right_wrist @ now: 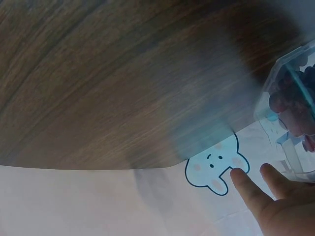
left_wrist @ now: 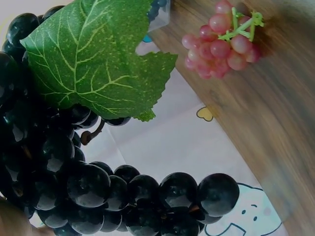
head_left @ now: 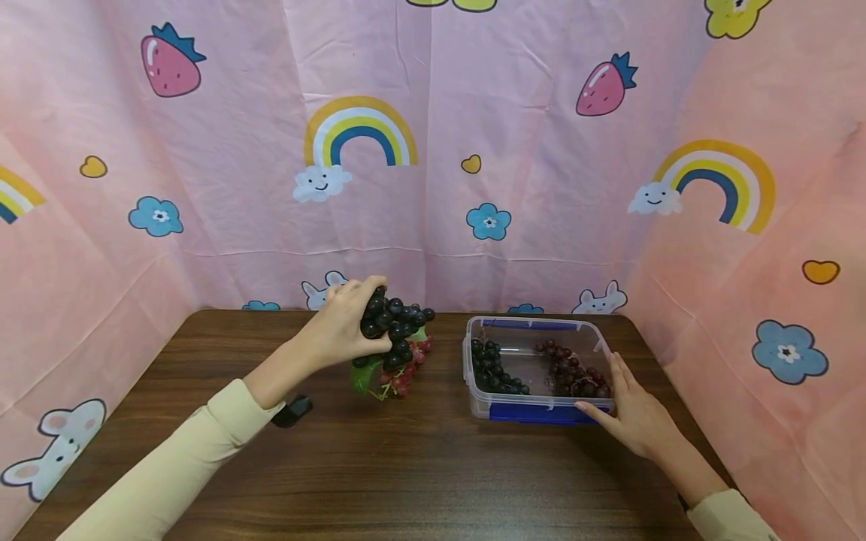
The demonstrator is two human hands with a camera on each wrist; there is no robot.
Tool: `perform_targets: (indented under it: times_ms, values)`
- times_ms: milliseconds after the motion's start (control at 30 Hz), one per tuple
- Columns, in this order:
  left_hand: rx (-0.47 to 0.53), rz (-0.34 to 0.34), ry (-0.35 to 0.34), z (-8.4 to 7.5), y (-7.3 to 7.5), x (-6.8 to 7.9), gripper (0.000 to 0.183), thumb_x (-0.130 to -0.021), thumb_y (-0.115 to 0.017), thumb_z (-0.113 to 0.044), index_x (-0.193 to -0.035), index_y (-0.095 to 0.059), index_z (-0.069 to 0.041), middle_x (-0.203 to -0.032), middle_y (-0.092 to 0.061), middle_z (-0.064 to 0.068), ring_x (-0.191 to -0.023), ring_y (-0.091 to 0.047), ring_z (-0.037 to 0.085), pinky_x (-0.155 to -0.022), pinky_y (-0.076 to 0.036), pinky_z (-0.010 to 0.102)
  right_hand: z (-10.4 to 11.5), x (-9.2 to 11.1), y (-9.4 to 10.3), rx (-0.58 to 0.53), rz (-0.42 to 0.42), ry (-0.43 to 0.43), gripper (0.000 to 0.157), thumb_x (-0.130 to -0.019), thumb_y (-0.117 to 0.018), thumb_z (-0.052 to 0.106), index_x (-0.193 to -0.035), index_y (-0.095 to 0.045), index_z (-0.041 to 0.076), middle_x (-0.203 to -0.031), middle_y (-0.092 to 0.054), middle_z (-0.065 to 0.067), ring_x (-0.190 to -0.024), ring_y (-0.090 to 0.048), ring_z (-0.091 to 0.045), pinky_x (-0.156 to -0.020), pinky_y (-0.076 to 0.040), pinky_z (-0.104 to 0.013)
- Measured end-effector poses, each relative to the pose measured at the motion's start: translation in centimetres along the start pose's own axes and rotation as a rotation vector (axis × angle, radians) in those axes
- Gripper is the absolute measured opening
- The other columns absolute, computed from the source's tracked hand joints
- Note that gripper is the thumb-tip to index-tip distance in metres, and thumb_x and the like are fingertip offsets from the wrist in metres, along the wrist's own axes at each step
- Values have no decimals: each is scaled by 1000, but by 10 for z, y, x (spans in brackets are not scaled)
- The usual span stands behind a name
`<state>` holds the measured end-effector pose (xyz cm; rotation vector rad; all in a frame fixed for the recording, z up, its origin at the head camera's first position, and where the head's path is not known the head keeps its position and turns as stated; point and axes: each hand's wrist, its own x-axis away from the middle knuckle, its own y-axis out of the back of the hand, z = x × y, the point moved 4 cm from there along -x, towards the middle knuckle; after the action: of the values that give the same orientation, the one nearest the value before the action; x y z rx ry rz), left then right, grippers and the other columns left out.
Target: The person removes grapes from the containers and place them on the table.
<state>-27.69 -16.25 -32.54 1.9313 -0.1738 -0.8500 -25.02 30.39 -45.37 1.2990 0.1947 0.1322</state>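
My left hand (head_left: 348, 319) grips a bunch of black grapes (head_left: 395, 317) above the table. A green leaf (left_wrist: 98, 64) hangs from that bunch in the left wrist view. Beyond it on the wood lies a small bunch of pink-red grapes (left_wrist: 221, 46), partly overlapped by the black ones in the head view. At the right, my right hand (head_left: 636, 413) rests against the near right corner of a clear plastic box (head_left: 541, 402), fingers extended along its side. Inside the box are a dark grape bunch (head_left: 494, 368) on the left and a dark red one (head_left: 571, 370) on the right.
The brown wooden table (head_left: 433, 473) ends at a pink printed cloth (head_left: 433, 150) hanging behind it and at both sides. A small black object (head_left: 293, 411) lies on the table beneath my left forearm. The box has blue clip strips along its edges.
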Motion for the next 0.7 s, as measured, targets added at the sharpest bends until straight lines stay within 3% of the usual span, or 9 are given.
perform_targets:
  times_ms: [333,500,700]
  values:
    - [-24,-1,28,10,8,12,70,-78,-84,-19,-138,-51,-5,-115,-66,20,-105,-59,40,-92,-37,64,0,-1,0,-7,-2,-2,116,-98,-62,65,-166,-2,-7,-168,-16,-38,-78,-66,-25,-61,-51,-46]
    - [-40,4,59,16,14,17,73,-80,-85,-21,-141,-50,-3,-124,-64,24,-113,-59,46,-92,-36,65,1,1,0,-5,-8,2,115,-99,-63,64,-166,-3,-8,-167,-17,-38,-82,-68,-29,-63,-53,-49]
    - [-52,-9,81,22,20,23,73,-80,-84,-19,-141,-50,-1,-126,-64,26,-112,-60,46,-94,-36,66,1,1,0,-9,-7,6,115,-99,-62,64,-165,-4,-9,-167,-16,-39,-89,-70,-35,-64,-54,-51]
